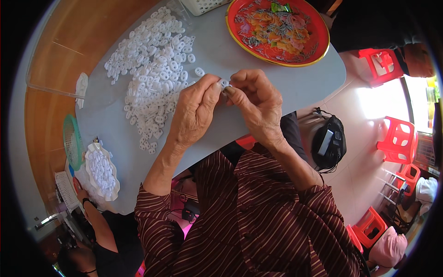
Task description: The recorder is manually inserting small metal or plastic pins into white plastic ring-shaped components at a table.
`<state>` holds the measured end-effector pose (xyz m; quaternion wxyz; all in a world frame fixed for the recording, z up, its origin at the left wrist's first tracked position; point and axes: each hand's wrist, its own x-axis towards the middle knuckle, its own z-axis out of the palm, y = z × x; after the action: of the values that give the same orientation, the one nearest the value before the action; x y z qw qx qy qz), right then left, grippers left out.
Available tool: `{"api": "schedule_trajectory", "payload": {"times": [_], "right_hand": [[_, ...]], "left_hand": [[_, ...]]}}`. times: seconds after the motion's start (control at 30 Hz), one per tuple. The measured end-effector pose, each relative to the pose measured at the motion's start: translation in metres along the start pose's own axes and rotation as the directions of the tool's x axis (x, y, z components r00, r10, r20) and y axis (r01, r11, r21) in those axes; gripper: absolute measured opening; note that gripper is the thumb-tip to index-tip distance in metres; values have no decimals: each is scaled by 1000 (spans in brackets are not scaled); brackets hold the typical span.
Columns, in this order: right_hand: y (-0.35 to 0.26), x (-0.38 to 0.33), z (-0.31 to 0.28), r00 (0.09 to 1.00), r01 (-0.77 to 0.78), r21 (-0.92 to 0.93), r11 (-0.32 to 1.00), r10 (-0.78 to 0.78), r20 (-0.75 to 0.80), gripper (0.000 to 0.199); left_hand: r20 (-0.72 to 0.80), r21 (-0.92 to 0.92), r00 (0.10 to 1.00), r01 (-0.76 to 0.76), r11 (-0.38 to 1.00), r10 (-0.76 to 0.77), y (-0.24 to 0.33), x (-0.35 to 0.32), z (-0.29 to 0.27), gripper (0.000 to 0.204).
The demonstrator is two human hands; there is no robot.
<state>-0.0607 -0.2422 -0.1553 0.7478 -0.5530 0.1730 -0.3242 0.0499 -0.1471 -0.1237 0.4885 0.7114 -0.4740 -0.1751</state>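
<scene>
Above the near edge of the grey table, my left hand (196,108) pinches a small white plastic piece (224,83) between thumb and fingertips. My right hand (256,106) meets it there, its thumb tip against the piece and its other fingers curled in. Whatever else the right fingers hold is too small or hidden to make out. A wide heap of similar white oval pieces with holes (157,69) is spread just left of my hands. Farther off to the right, a red round tray (321,53) with a flower pattern carries many little grey metal pins and a green wrapper.
A white scalloped dish (114,184) full of white pieces sits at the table's left end, near a green mesh basket (71,138). Another person's hand (79,188) is beside it. A white basket (203,7) stands at the far edge. Red stools (398,138) and a black bag (328,143) are to the right.
</scene>
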Motion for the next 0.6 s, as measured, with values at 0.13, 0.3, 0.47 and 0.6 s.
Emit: {"api": "schedule_trajectory", "payload": {"times": [0.13, 0.3, 0.47, 0.6], "right_hand": [[-6, 1, -1, 998, -20, -73, 997, 24, 59, 23], [-4, 0, -2, 997, -19, -55, 998, 23, 79, 24], [-8, -1, -3, 993, -54, -62, 997, 61, 106, 27], [-7, 0, -9, 981, 2, -189, 982, 35, 189, 32]], "left_hand": [[6, -26, 1000, 16, 1000, -16, -4, 1, -1, 21], [51, -68, 999, -7, 998, 11, -10, 1, -5, 21], [68, -44, 998, -13, 999, 16, -11, 0, -8, 21], [54, -65, 998, -37, 997, 41, -13, -2, -3, 21]]}}
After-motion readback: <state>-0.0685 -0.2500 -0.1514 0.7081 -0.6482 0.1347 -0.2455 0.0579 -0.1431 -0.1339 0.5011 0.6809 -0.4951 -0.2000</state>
